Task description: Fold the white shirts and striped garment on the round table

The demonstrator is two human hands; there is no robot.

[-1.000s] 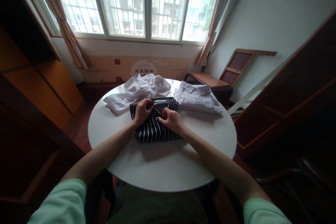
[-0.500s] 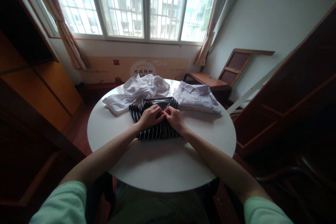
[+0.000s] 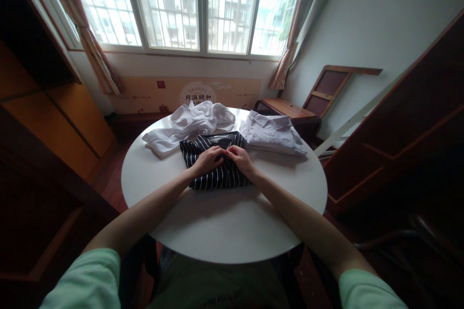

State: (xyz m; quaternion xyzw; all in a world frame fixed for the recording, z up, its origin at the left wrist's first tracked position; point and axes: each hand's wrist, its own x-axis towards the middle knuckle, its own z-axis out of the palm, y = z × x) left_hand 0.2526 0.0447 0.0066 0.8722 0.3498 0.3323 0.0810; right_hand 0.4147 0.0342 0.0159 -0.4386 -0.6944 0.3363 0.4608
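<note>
A black shirt with white stripes point(image 3: 213, 178) lies folded at the middle of the round white table point(image 3: 224, 231), its collar toward the window. My left hand point(image 3: 209, 160) and my right hand point(image 3: 239, 158) meet over the shirt's front, just below the collar. Both sets of fingers are pinched together on the cloth there, fingertips nearly touching. Whatever small part of the shirt sits between them is hidden by the fingers.
A rumpled white garment point(image 3: 197, 120) lies at the table's back left. Folded pale shirts point(image 3: 270, 133) are stacked at the back right, close beside the striped shirt. Beyond the table stands a wooden chair point(image 3: 290, 108), with a window point(image 3: 174, 5) behind.
My fingers have shifted slightly at the shirt's front, staying pinched close together. The shirt and the other garments lie as before; the view has moved a little.
</note>
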